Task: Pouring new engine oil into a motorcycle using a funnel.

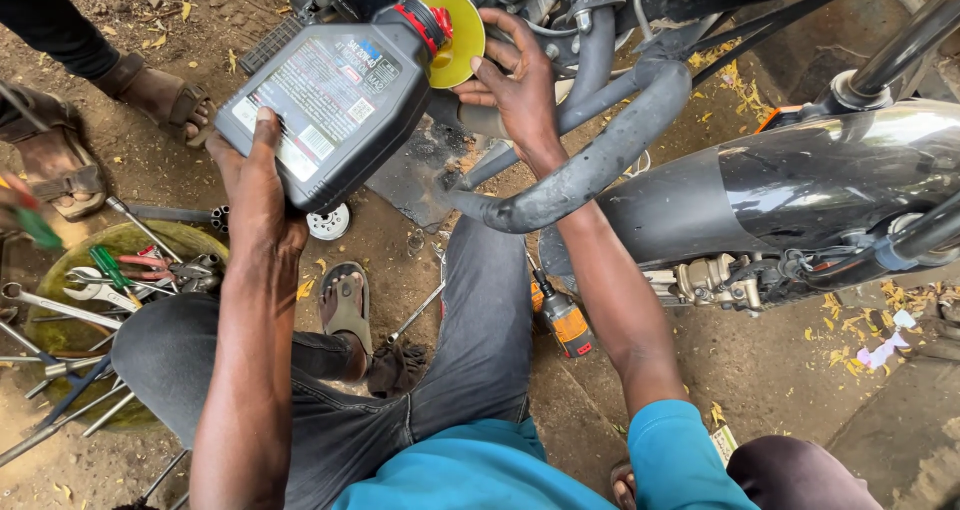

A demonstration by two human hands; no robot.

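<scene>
While tipped, bottle [335,100] w/ funnel [455,35]

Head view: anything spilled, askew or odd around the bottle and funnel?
No spill shows. The dark grey plastic oil bottle, held by the left hand, is tipped into the yellow plastic funnel, which the right hand steadies. Metal wrenches lie scattered on the dirt.

Oil bottle [335,100] tipped into funnel [455,35], tool tray [60,270] left.

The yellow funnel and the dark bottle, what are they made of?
The yellow cone-shaped funnel looks like smooth, shiny plastic: even bright colour with soft glare. The dark grey oil bottle with a red cap seems matte moulded plastic with a glossy paper label, though I cannot be sure.
</scene>
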